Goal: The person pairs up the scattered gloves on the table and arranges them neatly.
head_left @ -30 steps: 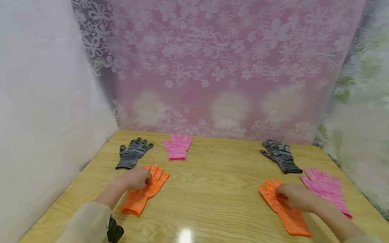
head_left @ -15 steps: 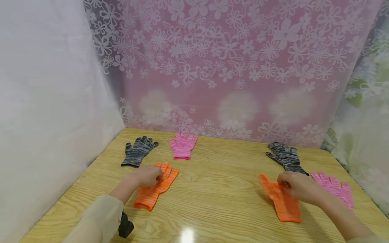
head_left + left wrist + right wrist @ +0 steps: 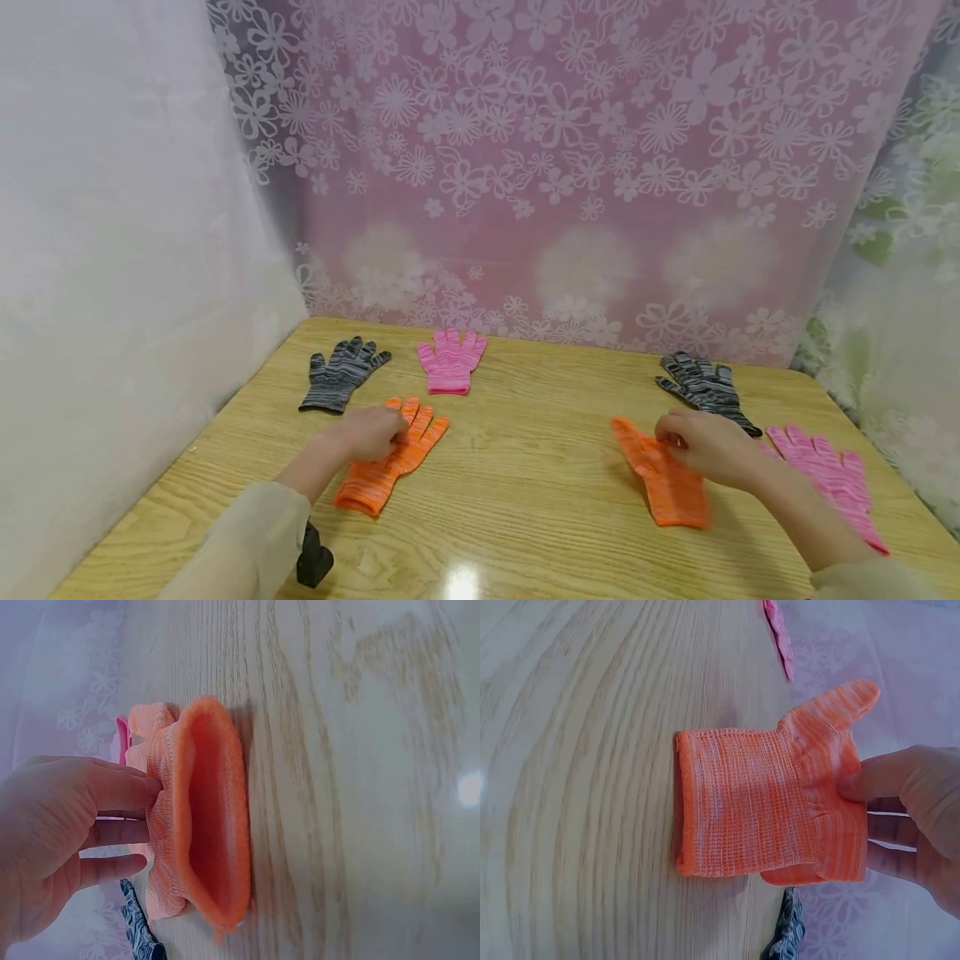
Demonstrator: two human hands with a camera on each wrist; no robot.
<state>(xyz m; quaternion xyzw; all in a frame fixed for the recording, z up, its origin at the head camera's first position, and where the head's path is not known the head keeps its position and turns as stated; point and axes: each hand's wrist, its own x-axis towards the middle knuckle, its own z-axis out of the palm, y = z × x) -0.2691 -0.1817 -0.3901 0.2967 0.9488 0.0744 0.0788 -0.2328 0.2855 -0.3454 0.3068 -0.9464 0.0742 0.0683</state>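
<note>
On the left of the head view, my left hand (image 3: 371, 433) pinches an orange knit glove (image 3: 390, 468) at its palm. That glove's fingers spread toward the back, and its cuff (image 3: 244, 825) gapes wide in the left wrist view. Over on the right, my right hand (image 3: 705, 446) holds a second orange glove (image 3: 671, 493) between thumb and fingers. This one is bunched at the palm with one finger sticking out (image 3: 840, 705), and it looks raised off the wood, its cuff hanging toward me. My hand hides its other fingers.
A grey-black glove (image 3: 337, 377) and a pink glove (image 3: 452, 362) lie at the back left of the wooden table (image 3: 525, 467). Another grey-black glove (image 3: 708, 387) and pink glove (image 3: 828, 479) lie at the right. A flowered pink curtain (image 3: 555, 167) stands behind.
My right hand has lifted the right orange glove and carried it leftward and away from me. The left hand keeps its hold, its glove shifted slightly. The camera view has turned a little.
</note>
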